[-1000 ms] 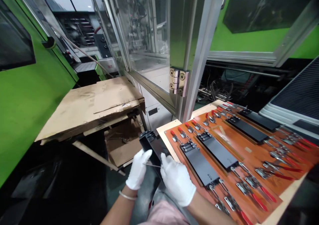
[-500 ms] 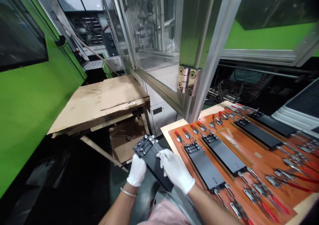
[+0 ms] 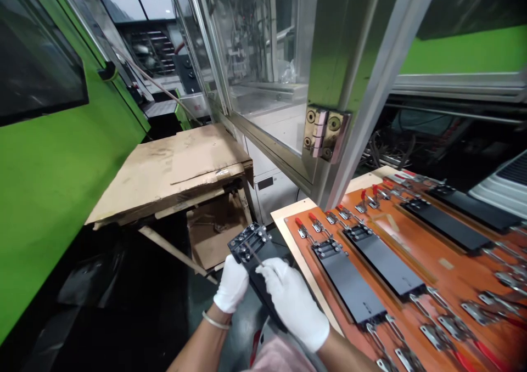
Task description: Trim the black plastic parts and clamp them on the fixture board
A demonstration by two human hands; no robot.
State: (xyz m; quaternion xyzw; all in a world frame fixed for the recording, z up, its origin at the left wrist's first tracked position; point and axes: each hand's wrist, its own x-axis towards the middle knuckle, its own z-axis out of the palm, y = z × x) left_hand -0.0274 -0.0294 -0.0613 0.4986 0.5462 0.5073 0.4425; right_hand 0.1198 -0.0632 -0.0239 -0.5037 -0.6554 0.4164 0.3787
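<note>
Both my hands wear white gloves and hold a long black plastic part with a ribbed, screw-studded end, low in the middle of the view. My left hand grips its left edge from below. My right hand lies over its nearer half, and a thin metal tool in its fingers points at the studded end. To the right lies an orange fixture board with similar black parts clamped by red-handled toggle clamps.
A worn cardboard sheet covers a low table on the left, with a cardboard box beneath it. A green machine wall stands at the far left. An aluminium-framed door with a hinge rises ahead. Cables lie behind the board.
The black part has turned from edge-on to face-up, so its studded end now shows. My right hand has slid onto it, tool tip toward that end. The view has shifted slightly.
</note>
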